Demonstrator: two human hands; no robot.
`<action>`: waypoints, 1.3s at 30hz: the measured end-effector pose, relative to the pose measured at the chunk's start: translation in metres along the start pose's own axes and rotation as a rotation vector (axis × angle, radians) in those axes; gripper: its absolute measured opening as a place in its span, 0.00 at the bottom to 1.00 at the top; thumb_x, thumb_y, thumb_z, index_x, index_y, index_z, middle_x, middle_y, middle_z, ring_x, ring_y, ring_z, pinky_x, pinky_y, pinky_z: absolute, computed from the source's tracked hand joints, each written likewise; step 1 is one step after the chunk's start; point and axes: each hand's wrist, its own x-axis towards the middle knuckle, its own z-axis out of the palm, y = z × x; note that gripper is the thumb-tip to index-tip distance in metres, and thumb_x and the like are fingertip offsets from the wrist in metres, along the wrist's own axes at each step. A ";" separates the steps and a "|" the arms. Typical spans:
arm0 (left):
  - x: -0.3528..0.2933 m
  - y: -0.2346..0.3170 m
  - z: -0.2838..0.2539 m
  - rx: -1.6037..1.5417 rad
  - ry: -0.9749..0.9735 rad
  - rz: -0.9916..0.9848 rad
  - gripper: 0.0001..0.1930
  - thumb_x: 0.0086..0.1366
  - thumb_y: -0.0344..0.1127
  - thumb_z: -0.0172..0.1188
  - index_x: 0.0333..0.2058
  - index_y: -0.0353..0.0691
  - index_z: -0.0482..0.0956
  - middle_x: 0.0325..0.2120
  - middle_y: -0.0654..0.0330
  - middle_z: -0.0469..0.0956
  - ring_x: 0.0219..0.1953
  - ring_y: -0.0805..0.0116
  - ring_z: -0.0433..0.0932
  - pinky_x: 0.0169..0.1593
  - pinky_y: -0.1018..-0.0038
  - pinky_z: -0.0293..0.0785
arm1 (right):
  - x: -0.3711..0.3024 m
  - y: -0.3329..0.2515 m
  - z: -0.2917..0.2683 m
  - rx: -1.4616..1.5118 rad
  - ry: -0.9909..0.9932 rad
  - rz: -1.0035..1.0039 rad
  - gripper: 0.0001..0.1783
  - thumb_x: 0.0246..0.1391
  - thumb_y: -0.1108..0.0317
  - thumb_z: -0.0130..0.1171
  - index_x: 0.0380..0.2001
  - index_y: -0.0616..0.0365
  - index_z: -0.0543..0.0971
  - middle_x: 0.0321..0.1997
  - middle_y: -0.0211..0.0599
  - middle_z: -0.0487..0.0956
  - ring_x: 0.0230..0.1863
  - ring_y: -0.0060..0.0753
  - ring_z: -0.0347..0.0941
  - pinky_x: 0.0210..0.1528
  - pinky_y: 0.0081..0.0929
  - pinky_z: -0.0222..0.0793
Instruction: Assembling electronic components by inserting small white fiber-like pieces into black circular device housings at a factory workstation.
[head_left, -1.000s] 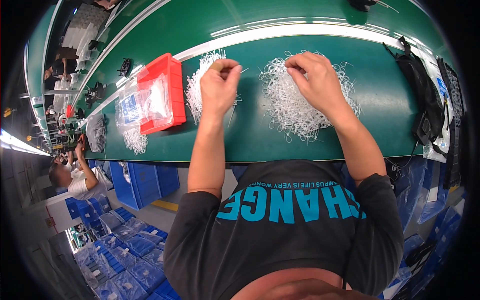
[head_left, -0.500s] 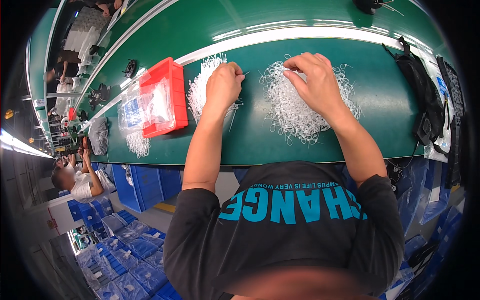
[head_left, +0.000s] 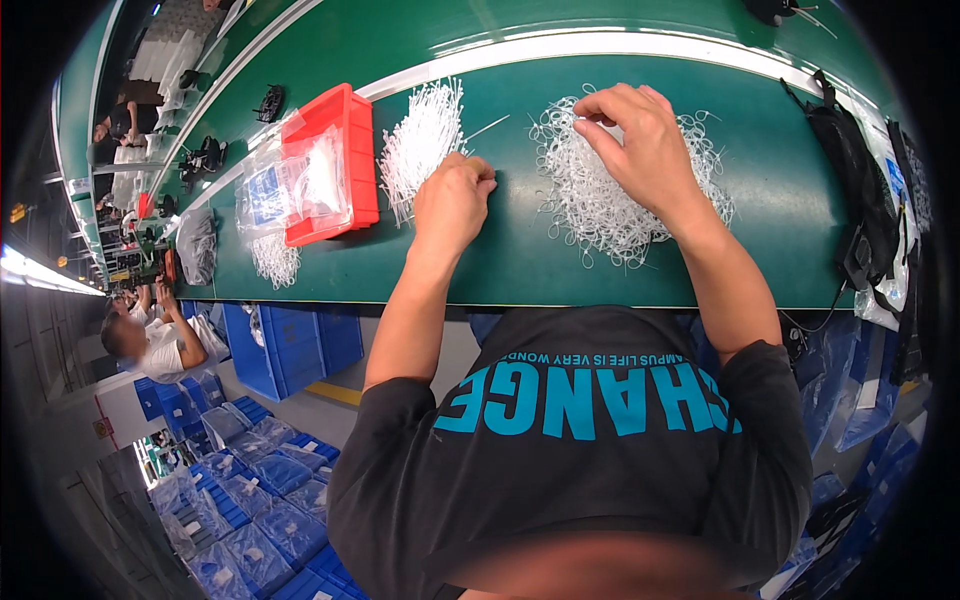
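Note:
My left hand is closed in a pinch at the near edge of a bundle of straight, thin white plastic strips. Whatever the fingertips may hold is too small to make out. One loose white strip sticks out rightward from the bundle, just beyond the hand. Over a wide heap of looped thin white plastic strips hovers my right hand. Its thumb and forefinger are apart, with nothing visible between them. Part of the heap is hidden beneath that hand and forearm.
A red bin holding clear plastic bags stands left of the bundle. Beside it lies a smaller white pile. A black bag rests at the table's right end. Blue crates stand below; another person sits farther left.
My left hand has drawn back toward me, off the bundle, uncovering more strips. My right hand stays over the looped heap. The whole view has shifted slightly.

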 end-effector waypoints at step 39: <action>0.014 0.061 0.018 -1.401 0.096 0.016 0.06 0.63 0.24 0.61 0.39 0.30 0.78 0.31 0.57 0.80 0.30 0.74 0.81 0.35 0.78 0.81 | -0.011 -0.024 0.028 0.705 0.211 0.293 0.11 0.52 0.74 0.61 0.40 0.62 0.75 0.30 0.37 0.80 0.34 0.27 0.79 0.38 0.25 0.74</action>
